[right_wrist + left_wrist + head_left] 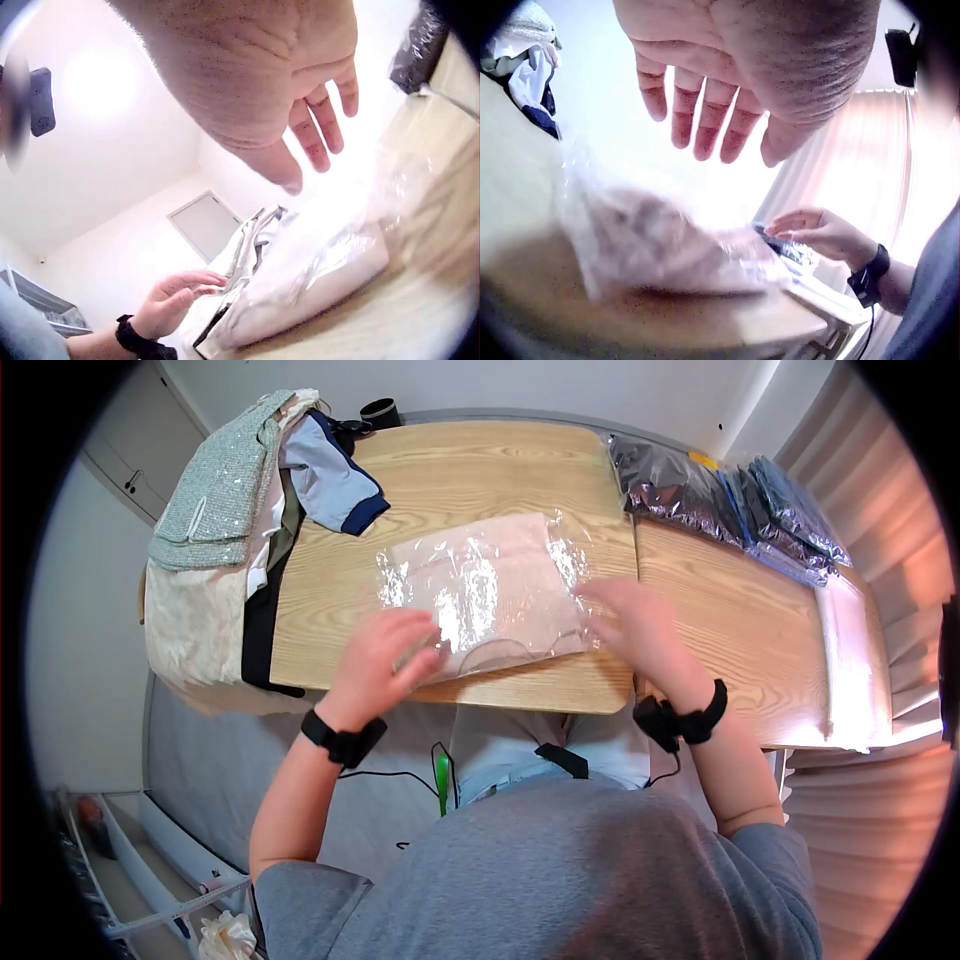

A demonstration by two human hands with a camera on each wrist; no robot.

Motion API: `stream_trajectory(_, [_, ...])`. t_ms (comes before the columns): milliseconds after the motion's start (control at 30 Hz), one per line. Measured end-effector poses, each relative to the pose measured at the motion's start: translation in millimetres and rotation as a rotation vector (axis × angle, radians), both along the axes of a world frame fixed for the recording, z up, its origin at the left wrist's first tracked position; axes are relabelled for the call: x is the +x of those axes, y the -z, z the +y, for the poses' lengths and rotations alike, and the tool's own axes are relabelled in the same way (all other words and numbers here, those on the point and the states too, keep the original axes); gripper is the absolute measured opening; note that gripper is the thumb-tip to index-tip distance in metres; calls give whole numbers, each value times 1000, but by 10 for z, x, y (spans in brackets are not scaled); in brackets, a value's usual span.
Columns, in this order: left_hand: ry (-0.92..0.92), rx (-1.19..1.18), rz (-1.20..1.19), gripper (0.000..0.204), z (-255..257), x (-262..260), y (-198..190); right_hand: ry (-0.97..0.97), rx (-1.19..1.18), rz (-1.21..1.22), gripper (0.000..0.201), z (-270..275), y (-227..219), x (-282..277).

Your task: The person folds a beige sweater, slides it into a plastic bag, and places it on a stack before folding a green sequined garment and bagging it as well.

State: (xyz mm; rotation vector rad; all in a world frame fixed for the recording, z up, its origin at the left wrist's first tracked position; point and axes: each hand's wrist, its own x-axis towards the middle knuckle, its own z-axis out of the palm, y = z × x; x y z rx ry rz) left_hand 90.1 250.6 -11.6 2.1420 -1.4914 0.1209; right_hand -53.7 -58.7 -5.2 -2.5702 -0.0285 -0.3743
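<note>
A folded pale pink garment (520, 580) lies inside a shiny clear plastic bag (568, 555) on the wooden table. In the head view my left hand (385, 655) overlaps the bag's near left corner. My right hand (640, 625) is at its right edge, fingers pointing toward it. The left wrist view shows the left palm (757, 60) with fingers extended above the bag and nothing in them. Seen from the right wrist, the right hand (262, 82) also has extended, spread fingers and holds nothing.
Loose clothes are piled at the table's left, among them a sequined green-grey jacket (215, 490) and a light blue garment with navy trim (335, 480). Dark bagged garments (670, 480) lie at the back right. Flat clear plastic bags (850, 660) rest along the right edge.
</note>
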Motion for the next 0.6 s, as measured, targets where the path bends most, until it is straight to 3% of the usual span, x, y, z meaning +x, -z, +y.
stream_trajectory(100, [-155, 184, -84, 51, 55, -310, 56, -111, -194, 110, 45, 131, -2, -172])
stream_trajectory(133, [-185, 182, -121, 60, 83, -326, 128, -102, -161, 94, 51, 132, 50, -195])
stream_trajectory(367, [-132, 108, -142, 52, 111, -195, 307, -97, 4, 93, 62, 65, 231, -230])
stream_trajectory(433, [-153, 119, 84, 40, 112, -146, 174, -11, 194, 113, 63, 57, 187, -239])
stream_trajectory(467, [-154, 116, 82, 40, 130, -116, 98, -12, 191, 112, 63, 46, 132, -246])
stream_trajectory(533, [-137, -99, 145, 30, 194, -58, -88, 7, 295, -4, 55, 39, -42, -259])
stream_trajectory(567, [-139, -100, 143, 30, 208, -37, -199, 5, 294, -5, 55, 26, -117, -237])
stream_trajectory(600, [-188, -142, 320, 29, 218, -17, -324, 27, 231, -96, 50, 4, -191, -192])
